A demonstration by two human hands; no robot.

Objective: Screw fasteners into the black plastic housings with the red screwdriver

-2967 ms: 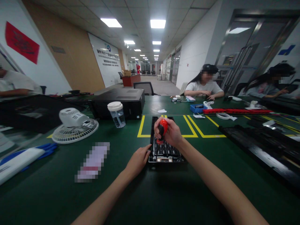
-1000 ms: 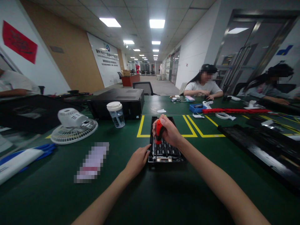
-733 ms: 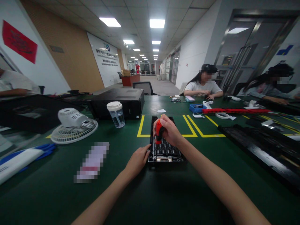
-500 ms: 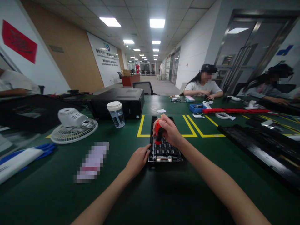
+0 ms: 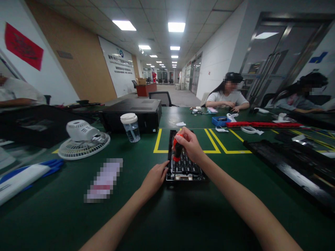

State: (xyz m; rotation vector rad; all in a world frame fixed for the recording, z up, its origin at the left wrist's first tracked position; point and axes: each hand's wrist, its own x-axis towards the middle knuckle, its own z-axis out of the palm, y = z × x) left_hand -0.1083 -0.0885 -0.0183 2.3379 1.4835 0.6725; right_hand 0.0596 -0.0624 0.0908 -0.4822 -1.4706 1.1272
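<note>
A black device casing [image 5: 186, 168] with rows of dark rounded cells lies on the green table in front of me. My right hand [image 5: 190, 143] is closed around a red and black screwdriver [image 5: 177, 149], held upright with its shaft pointing down at the near left part of the casing. At the casing's left edge, my left hand [image 5: 156, 177] grips the side with its fingertips. The exact contact of the screwdriver tip is too small to tell.
A lidded cup [image 5: 131, 129], a white fan [image 5: 83, 139] and a black case [image 5: 133, 113] stand to the left. Long black panels [image 5: 295, 165] lie at right. A blue tray [image 5: 220, 121] is further back, near a seated person [image 5: 227, 96].
The view has shifted very slightly. My right hand has turned a little around the screwdriver handle, while my left hand keeps its place at the casing.
</note>
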